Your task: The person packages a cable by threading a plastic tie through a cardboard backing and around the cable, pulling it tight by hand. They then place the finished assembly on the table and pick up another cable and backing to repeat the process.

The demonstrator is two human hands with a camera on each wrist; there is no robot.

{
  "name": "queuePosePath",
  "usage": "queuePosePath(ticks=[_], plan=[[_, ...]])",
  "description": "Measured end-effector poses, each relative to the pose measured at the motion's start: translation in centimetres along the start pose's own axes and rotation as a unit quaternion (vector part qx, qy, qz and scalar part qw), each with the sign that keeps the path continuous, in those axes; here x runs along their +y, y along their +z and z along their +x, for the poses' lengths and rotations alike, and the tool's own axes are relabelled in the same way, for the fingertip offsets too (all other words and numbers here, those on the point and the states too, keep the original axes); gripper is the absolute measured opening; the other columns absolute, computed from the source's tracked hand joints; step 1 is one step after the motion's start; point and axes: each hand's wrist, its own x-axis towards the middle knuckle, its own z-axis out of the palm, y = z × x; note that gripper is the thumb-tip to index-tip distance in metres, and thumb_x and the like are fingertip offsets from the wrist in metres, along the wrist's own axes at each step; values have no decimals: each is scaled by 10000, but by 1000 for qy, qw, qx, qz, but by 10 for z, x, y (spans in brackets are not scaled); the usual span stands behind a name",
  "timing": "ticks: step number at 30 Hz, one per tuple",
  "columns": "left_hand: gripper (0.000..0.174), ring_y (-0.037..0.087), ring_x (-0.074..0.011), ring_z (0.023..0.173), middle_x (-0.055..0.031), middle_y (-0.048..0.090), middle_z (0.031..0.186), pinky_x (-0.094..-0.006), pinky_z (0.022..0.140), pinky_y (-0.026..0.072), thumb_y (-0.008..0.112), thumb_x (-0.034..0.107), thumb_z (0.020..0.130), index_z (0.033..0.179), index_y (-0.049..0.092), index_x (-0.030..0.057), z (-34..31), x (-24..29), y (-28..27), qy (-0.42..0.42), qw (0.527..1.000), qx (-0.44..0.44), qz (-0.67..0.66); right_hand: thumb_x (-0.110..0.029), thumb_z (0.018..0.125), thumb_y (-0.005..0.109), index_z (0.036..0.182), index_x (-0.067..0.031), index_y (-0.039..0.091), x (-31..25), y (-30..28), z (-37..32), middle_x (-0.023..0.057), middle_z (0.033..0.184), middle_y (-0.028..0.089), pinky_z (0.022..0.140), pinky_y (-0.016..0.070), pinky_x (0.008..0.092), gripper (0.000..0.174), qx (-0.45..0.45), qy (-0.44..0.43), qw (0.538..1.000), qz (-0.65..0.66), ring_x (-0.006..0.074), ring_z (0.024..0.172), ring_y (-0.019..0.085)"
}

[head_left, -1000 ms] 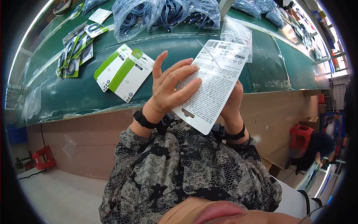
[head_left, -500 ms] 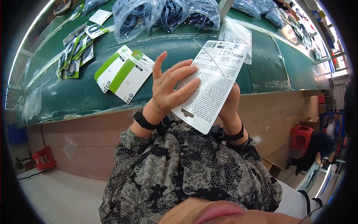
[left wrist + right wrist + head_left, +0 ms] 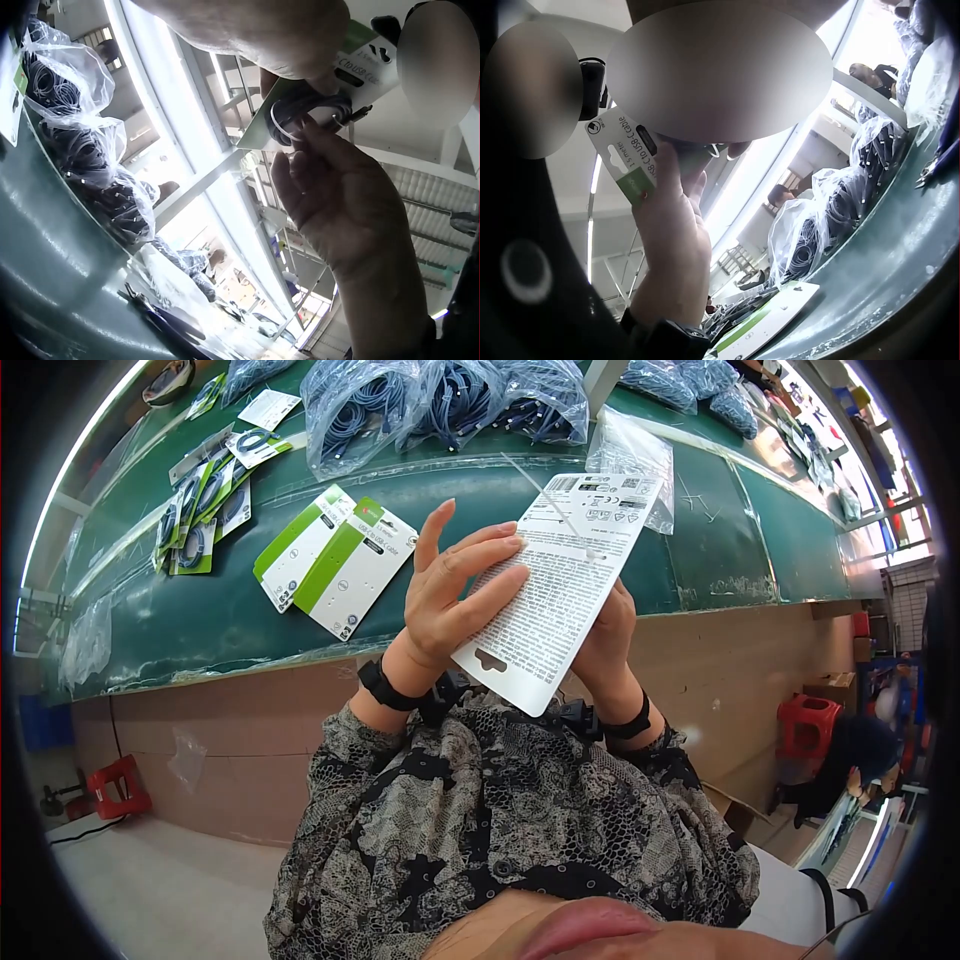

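Observation:
A white printed card (image 3: pixel 575 575) is tilted between the hands in the head view, its back up, with a thin white tie (image 3: pixel 535 485) sticking out across it. My left hand (image 3: pixel 450 585) grips the card's left edge, several fingers lying on the back; its thumb lies on the front in the right wrist view. Behind the card, my right hand (image 3: pixel 605 640) is partly hidden. From the left wrist view, a dark coiled cable (image 3: pixel 341 101) sits on the card's front (image 3: pixel 367 67), and my right hand (image 3: pixel 352 202) pinches the coil beside a white loop.
Two green-and-white cards (image 3: pixel 355 575) lie on the green table (image 3: pixel 160 630) to the left, with several packaged cables (image 3: pixel 205 500) beyond. Bagged cables (image 3: pixel 450 400) line the back. A clear bag (image 3: pixel 640 460) lies behind the held card. Pliers (image 3: pixel 161 315) appear in the left wrist view.
The held card has shifted slightly left and tilted more. The tie's free end reaches farther up and left. My right hand has moved slightly left, while my left hand keeps its hold.

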Motion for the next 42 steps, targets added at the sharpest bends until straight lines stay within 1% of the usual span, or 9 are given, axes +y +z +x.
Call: queuePosePath(ticks=[5,8,12,16,23,26,32,36,42], plan=[[359,628,-337,995,-158,629,1041,-554,1062,241,718,88,714,1028,545,73,0,-2,0,3,1000,4,4,39,713,655,992,15,638,0,4,-1,149,1032,629,756,491,302,281,6,5,1000,7,274,920,632],[307,640,-273,986,-94,635,1037,-526,1070,244,700,65,692,984,617,113,0,1,2,-16,1000,24,5,39,715,653,991,16,637,1,4,-1,149,1031,628,755,490,300,277,5,3,1000,6,274,917,632],[337,635,-340,977,-164,631,1028,-558,1058,246,716,87,725,1017,550,61,0,-2,-1,7,1000,-1,20,38,718,649,987,14,636,1,4,-1,148,1025,627,751,488,299,271,5,-1,1000,2,277,911,631],[302,648,-271,965,-95,642,1017,-523,1074,240,708,83,693,982,624,109,-1,-1,4,-30,998,50,-21,34,720,643,987,10,632,0,7,1,145,1019,623,744,487,304,269,10,2,1000,7,281,904,627],[285,654,-266,942,-96,643,989,-523,1077,237,703,73,699,971,622,94,-2,-2,4,-31,997,60,-30,26,728,627,1001,7,624,1,11,1,137,1008,618,736,483,313,273,14,5,1000,18,282,890,617],[285,654,-266,937,-102,639,988,-522,1076,241,701,65,700,973,621,87,-2,-3,4,-31,997,59,-28,27,728,621,1005,6,621,4,13,0,134,998,619,733,482,315,277,13,41,998,51,284,881,614],[296,649,-278,948,-127,622,1026,-504,1070,275,690,36,703,989,623,73,-3,-5,1,-4,1000,14,-13,25,724,624,1016,5,615,2,12,1,136,1009,621,744,482,318,293,18,25,999,29,296,900,615],[297,644,-284,965,-129,590,1063,-489,1064,296,680,6,712,997,630,72,-5,-1,3,-24,999,38,-26,18,722,632,1027,5,612,0,13,0,140,1024,622,756,483,320,306,17,16,1000,12,302,919,615],[313,636,-305,978,-113,537,1058,-488,1073,277,668,-37,720,1013,618,59,-8,-4,2,-9,999,29,-14,3,725,654,1036,17,605,3,16,-7,148,1052,622,785,483,324,316,31,25,999,6,300,953,614]])
